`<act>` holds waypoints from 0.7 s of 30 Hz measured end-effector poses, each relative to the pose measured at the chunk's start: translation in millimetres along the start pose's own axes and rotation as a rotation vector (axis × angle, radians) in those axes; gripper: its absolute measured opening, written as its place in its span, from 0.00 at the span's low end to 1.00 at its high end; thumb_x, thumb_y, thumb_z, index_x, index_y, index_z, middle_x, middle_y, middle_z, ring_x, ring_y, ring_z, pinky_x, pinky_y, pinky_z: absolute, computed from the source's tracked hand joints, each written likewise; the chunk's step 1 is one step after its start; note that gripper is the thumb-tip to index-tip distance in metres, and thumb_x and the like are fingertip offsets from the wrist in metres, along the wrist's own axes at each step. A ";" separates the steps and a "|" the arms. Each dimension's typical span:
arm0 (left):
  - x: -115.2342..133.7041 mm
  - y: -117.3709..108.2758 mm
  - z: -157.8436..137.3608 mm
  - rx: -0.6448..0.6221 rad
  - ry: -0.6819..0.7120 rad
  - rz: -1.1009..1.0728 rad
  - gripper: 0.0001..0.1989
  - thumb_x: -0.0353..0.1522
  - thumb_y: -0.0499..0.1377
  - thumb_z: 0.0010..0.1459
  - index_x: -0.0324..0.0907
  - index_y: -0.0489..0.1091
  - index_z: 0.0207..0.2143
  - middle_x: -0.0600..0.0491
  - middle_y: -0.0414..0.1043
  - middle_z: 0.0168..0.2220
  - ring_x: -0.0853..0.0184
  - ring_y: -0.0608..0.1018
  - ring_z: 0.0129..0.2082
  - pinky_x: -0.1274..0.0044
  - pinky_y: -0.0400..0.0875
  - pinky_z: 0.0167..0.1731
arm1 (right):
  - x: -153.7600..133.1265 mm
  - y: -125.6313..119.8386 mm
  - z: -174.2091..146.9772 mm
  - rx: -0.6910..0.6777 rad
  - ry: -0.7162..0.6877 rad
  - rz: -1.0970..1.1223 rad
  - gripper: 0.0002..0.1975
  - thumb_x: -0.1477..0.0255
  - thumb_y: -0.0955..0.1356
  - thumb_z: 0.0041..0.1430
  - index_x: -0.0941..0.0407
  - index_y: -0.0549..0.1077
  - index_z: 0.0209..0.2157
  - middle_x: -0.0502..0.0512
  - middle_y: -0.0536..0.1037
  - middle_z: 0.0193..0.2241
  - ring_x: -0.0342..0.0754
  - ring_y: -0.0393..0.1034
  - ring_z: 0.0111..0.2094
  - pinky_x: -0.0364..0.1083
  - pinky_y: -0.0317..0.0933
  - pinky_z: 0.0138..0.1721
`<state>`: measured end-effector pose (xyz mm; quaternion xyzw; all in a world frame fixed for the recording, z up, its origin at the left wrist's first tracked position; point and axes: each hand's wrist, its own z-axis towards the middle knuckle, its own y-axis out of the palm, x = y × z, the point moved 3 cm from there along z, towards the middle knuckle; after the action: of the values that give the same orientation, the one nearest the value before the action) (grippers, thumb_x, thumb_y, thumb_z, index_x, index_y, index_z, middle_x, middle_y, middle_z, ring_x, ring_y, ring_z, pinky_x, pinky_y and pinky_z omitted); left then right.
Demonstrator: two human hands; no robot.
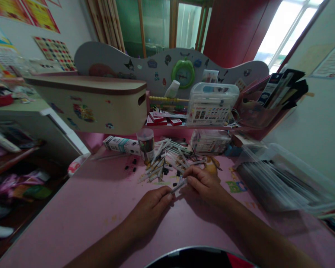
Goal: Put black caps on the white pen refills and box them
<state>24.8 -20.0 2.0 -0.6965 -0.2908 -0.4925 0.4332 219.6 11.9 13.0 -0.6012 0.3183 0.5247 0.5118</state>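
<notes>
A slim pen (179,185) with a pale barrel is held slantwise above the pink desk (106,208). The fingers of my left hand (156,203) pinch its lower end. At its upper end, my right hand (199,182) closes thumb and fingers round it, hiding the tip. Just beyond my hands lies a loose heap of pens and pen parts (162,160), mostly whitish barrels. Small black caps (175,184) are scattered about, one of them close behind the held pen. Left of the heap stands a clear round tub (146,143) with dark contents.
At the right, a clear plastic bin (290,186) holds many slim dark-and-clear sticks. A long printed box (121,144) lies at the back left. On the shelf are a lidded cream box (108,108), a clear carry case (213,104) and a green clock (183,73).
</notes>
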 end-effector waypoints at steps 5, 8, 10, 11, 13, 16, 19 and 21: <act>-0.1 1.4 -0.5 0.005 0.002 0.046 0.16 0.42 0.49 0.67 0.44 0.67 0.31 0.55 0.68 0.30 0.63 0.71 0.33 0.74 0.60 0.35 | 13.7 22.2 -2.2 0.023 0.193 0.453 0.09 0.64 0.67 0.61 0.53 0.64 0.32 0.40 0.61 0.16 0.40 0.55 0.17 0.39 0.53 0.19; -0.5 1.7 -0.3 0.012 0.005 0.076 0.16 0.41 0.48 0.68 0.44 0.67 0.31 0.56 0.68 0.29 0.63 0.71 0.32 0.74 0.59 0.34 | 16.3 30.8 -2.6 0.050 0.228 0.586 0.11 0.64 0.69 0.59 0.53 0.62 0.32 0.40 0.63 0.16 0.39 0.56 0.16 0.38 0.53 0.19; -1.0 1.6 -0.2 0.014 -0.001 0.100 0.16 0.41 0.48 0.68 0.44 0.67 0.31 0.56 0.68 0.29 0.64 0.71 0.32 0.74 0.59 0.33 | 15.8 32.5 -2.8 0.076 0.232 0.607 0.11 0.65 0.69 0.59 0.53 0.62 0.31 0.40 0.63 0.16 0.38 0.55 0.16 0.38 0.51 0.18; -1.3 1.6 -0.1 0.013 -0.009 0.110 0.16 0.41 0.48 0.68 0.44 0.67 0.31 0.57 0.67 0.28 0.64 0.70 0.31 0.74 0.58 0.33 | 15.4 32.6 -2.9 0.084 0.232 0.613 0.11 0.65 0.69 0.59 0.53 0.63 0.31 0.40 0.63 0.16 0.38 0.55 0.16 0.38 0.51 0.18; -1.7 1.7 -0.1 0.011 -0.021 0.126 0.16 0.41 0.49 0.67 0.44 0.67 0.31 0.57 0.65 0.28 0.64 0.69 0.30 0.75 0.58 0.32 | 14.7 32.5 -3.0 0.084 0.228 0.620 0.12 0.65 0.70 0.59 0.54 0.63 0.30 0.41 0.64 0.16 0.38 0.55 0.16 0.38 0.51 0.18; -1.8 2.6 0.1 0.014 -0.019 0.144 0.16 0.42 0.49 0.67 0.44 0.67 0.31 0.57 0.65 0.27 0.64 0.69 0.30 0.74 0.57 0.31 | 14.9 32.5 -3.0 0.050 0.235 0.630 0.12 0.64 0.70 0.59 0.54 0.63 0.31 0.41 0.65 0.15 0.39 0.56 0.15 0.38 0.52 0.17; -1.5 3.7 0.1 0.027 -0.021 0.161 0.16 0.41 0.48 0.67 0.44 0.67 0.31 0.57 0.65 0.27 0.64 0.69 0.29 0.74 0.56 0.31 | 15.4 31.8 -3.0 0.043 0.248 0.614 0.13 0.63 0.70 0.58 0.54 0.63 0.31 0.41 0.66 0.14 0.39 0.57 0.15 0.38 0.52 0.17; -0.9 4.4 0.0 0.032 -0.027 0.163 0.15 0.41 0.48 0.67 0.44 0.68 0.32 0.56 0.66 0.26 0.63 0.69 0.29 0.74 0.56 0.31 | 15.7 30.9 -2.9 0.055 0.254 0.603 0.13 0.62 0.70 0.58 0.54 0.64 0.30 0.42 0.66 0.15 0.38 0.58 0.15 0.38 0.53 0.17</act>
<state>28.1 -21.9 -0.2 -0.7176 -0.2466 -0.4414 0.4790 195.9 3.2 -10.9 -0.5266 0.5573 0.5645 0.3058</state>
